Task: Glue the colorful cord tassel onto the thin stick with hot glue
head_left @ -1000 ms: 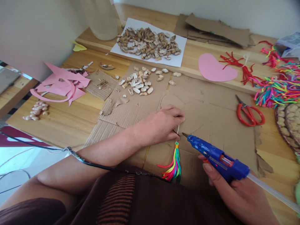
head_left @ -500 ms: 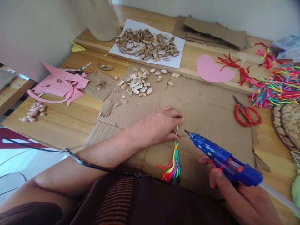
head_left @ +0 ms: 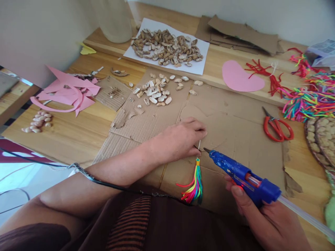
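Observation:
My left hand (head_left: 183, 139) is closed over the cardboard sheet (head_left: 230, 139), pinching a small piece with a white edge that my fingers mostly hide. From below its thumb hangs a rainbow tassel (head_left: 194, 183) with a yellow-wrapped top. In my right hand (head_left: 259, 212) is a blue glue gun (head_left: 240, 174), gripped by its handle. Its metal nozzle points left, just short of my left thumb and the white edge. A clear glue stick (head_left: 305, 212) sticks out of the gun's back end.
Peanut shells (head_left: 154, 90) lie beyond my left hand, with more on white paper (head_left: 131, 52). Red-handled scissors (head_left: 277, 128), a pink paper shape (head_left: 242, 78) and colourful tassels (head_left: 306, 104) lie right. Pink scraps (head_left: 62, 90) and peanut kernels (head_left: 39, 122) are left. A black cord (head_left: 107, 186) crosses my left forearm.
The glue gun has moved a little left and down, its nozzle now closer to my left hand. My left hand keeps its pinch, and the tassel still hangs below it.

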Action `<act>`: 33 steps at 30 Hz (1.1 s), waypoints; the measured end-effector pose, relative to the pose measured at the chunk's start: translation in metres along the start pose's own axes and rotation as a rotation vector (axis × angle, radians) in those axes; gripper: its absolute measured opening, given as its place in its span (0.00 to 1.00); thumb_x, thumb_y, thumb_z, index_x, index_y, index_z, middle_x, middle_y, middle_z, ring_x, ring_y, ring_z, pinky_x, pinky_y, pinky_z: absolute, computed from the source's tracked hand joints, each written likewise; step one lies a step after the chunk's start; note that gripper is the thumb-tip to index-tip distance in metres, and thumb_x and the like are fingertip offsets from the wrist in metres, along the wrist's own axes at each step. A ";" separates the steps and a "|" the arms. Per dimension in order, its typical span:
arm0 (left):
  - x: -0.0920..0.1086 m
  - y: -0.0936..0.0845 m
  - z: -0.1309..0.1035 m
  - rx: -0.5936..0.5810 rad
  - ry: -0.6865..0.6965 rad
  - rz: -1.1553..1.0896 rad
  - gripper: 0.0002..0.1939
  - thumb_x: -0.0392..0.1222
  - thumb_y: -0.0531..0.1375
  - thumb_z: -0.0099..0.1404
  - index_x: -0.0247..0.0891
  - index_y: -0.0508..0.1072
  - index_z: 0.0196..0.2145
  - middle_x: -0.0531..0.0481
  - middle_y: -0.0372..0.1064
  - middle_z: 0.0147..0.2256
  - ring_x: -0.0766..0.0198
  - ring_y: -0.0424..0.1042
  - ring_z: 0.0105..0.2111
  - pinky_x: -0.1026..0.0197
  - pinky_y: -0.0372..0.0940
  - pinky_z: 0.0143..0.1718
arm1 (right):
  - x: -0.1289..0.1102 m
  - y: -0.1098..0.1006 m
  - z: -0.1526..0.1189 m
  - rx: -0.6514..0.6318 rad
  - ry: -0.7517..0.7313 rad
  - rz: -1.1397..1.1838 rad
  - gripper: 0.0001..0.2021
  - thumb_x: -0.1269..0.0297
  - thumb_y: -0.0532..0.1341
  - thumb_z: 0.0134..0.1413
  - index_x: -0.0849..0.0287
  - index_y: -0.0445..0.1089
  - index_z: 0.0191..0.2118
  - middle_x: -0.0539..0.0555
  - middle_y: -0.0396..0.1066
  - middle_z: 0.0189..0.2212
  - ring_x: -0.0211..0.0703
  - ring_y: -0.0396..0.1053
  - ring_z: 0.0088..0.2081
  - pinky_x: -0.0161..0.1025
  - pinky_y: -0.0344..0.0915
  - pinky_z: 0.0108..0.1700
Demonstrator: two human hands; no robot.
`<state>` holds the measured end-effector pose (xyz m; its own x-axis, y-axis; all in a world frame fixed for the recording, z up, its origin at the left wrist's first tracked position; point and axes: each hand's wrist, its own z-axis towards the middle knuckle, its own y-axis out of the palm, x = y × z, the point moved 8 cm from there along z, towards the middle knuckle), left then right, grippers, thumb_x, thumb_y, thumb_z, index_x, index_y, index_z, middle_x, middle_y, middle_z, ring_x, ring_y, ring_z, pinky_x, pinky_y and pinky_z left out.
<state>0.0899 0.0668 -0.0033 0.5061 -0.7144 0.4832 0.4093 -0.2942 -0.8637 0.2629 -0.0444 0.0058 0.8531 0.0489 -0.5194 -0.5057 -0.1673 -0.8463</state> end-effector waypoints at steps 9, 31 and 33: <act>-0.001 0.000 0.000 -0.007 -0.004 0.002 0.24 0.44 0.71 0.60 0.31 0.74 0.51 0.40 0.69 0.56 0.51 0.65 0.59 0.51 0.65 0.61 | -0.011 -0.003 0.007 -0.012 -0.059 -0.052 0.15 0.50 0.57 0.63 0.53 0.76 0.41 0.53 0.77 0.28 0.50 0.77 0.30 0.41 0.73 0.33; 0.000 0.001 0.001 -0.027 -0.013 -0.005 0.24 0.44 0.71 0.60 0.32 0.74 0.51 0.40 0.69 0.57 0.51 0.65 0.59 0.51 0.65 0.61 | -0.001 0.002 0.003 -0.035 0.005 -0.015 0.18 0.48 0.57 0.63 0.55 0.75 0.45 0.56 0.78 0.31 0.51 0.77 0.32 0.43 0.74 0.34; 0.000 0.000 0.000 -0.021 -0.012 -0.007 0.24 0.44 0.71 0.60 0.32 0.74 0.51 0.40 0.69 0.56 0.51 0.65 0.59 0.51 0.65 0.61 | -0.001 0.001 0.003 -0.033 0.009 -0.021 0.19 0.47 0.56 0.63 0.55 0.75 0.45 0.56 0.78 0.31 0.51 0.78 0.32 0.43 0.74 0.34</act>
<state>0.0901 0.0672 -0.0038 0.5129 -0.7045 0.4905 0.3966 -0.3123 -0.8633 0.2611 -0.0419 0.0048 0.8648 0.0442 -0.5002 -0.4830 -0.1989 -0.8527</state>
